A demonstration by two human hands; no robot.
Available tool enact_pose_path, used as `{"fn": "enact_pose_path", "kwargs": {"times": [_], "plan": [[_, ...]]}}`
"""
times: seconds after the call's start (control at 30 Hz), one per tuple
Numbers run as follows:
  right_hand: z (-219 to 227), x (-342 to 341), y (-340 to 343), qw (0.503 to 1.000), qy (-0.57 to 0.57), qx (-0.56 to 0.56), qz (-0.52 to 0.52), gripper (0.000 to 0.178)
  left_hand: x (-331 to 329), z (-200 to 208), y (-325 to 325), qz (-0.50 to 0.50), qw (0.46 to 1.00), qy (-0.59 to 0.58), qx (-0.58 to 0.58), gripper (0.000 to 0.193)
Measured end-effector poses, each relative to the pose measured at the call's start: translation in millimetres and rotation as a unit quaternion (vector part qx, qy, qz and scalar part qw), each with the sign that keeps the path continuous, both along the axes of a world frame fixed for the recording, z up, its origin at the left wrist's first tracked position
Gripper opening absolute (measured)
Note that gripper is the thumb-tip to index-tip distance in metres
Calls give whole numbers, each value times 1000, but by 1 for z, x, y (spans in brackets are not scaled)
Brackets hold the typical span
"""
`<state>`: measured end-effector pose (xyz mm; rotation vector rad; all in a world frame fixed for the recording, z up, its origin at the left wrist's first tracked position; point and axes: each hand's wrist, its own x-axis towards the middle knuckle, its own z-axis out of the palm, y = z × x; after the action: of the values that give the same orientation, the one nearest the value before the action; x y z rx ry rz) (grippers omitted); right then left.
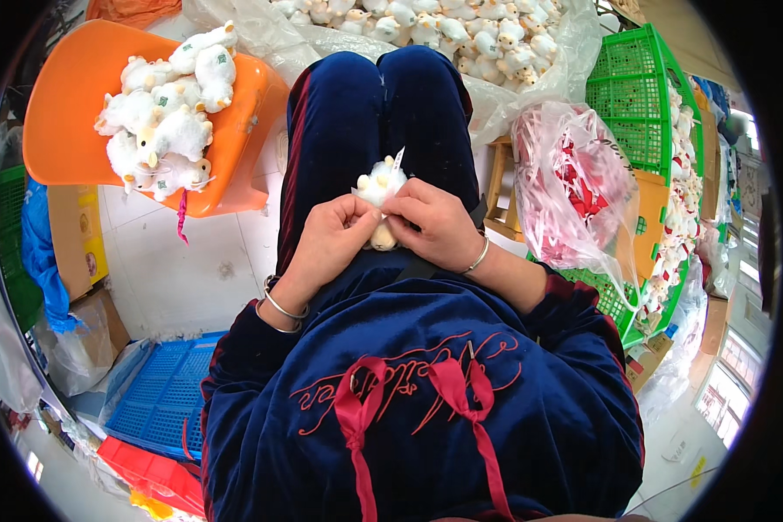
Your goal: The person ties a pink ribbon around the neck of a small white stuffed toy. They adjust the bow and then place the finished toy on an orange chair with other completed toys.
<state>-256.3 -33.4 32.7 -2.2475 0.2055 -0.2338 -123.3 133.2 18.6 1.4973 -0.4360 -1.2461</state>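
A small white plush animal point(378, 184) with a cream-coloured part lies on my lap, between my two hands. My left hand point(339, 228) is closed on the toy's left side, thumb and forefinger pinched together. From the other side my right hand point(435, 223) grips it, its thumb and fingertips meeting close to the left ones. A thin white strip point(398, 158) sticks up at the toy's far end. Whatever fine piece the fingertips pinch between them is too small to make out.
On an orange chair point(61, 113) at the left lie several white plush animals point(170, 109). A clear bag of more plush toys point(496, 43) lies beyond my knees. To the right are a plastic bag with red ribbons point(574, 187) and green crates point(626, 96). A blue crate point(161, 387) sits lower left.
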Motion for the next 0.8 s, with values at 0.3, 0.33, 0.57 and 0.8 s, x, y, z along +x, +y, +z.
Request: {"fn": "enact_pose_path", "kwargs": {"times": [0.3,0.33,0.57,0.8], "plan": [[8,6,-15,982,129,121,61,17,-7,4,-5,-42,994,-92,-30,19],[8,7,-18,981,140,118,59,18,-7,5,-6,-44,994,-99,-30,20],[27,10,-20,992,61,-97,60,14,-1,7,-7,-25,997,-73,-13,19],[40,2,-25,981,114,-142,73,10,-2,2,-6,-26,997,-68,-7,21]]}}
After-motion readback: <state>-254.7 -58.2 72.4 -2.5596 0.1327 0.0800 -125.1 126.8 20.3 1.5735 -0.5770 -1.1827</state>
